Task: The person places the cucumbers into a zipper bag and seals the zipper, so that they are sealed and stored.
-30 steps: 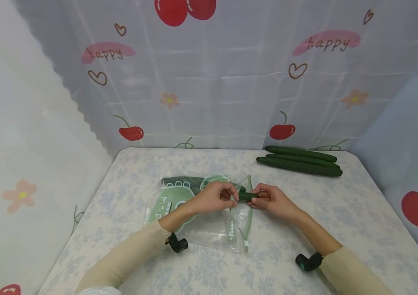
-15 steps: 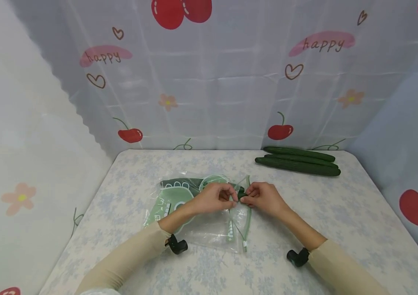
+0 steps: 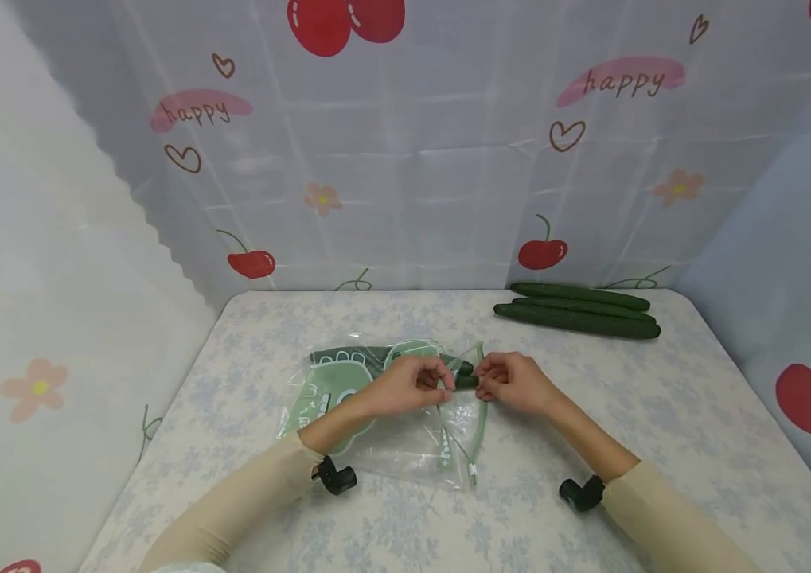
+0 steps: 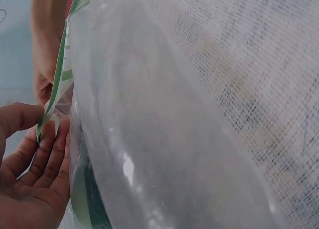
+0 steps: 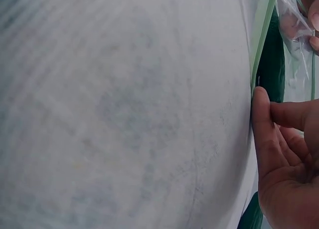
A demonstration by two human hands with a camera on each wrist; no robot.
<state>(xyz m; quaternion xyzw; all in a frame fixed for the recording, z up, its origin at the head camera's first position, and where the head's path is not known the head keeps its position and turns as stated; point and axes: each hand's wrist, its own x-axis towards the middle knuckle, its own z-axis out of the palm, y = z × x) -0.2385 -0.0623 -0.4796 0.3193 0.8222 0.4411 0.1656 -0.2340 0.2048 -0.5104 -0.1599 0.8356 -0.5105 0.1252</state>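
Note:
A clear zip bag with green print lies flat, its green-edged mouth toward the right. Inside, along its far side, lies one dark green cucumber. A second cucumber shows at the mouth, partly hidden behind the left hand. My left hand pinches the bag's upper edge between thumb and finger; the left wrist view shows the green rim held there. My right hand holds the outer end of the second cucumber with its fingertips, right beside the bag's rim. In the right wrist view this cucumber runs up from the fingertips.
Three more cucumbers lie side by side at the table's back right. A pale flowered cloth covers the table. Printed curtains stand at the back and on both sides.
My right hand has moved left, and the second cucumber has slid farther into the bag. The left hand keeps its pinch on the bag with little movement.

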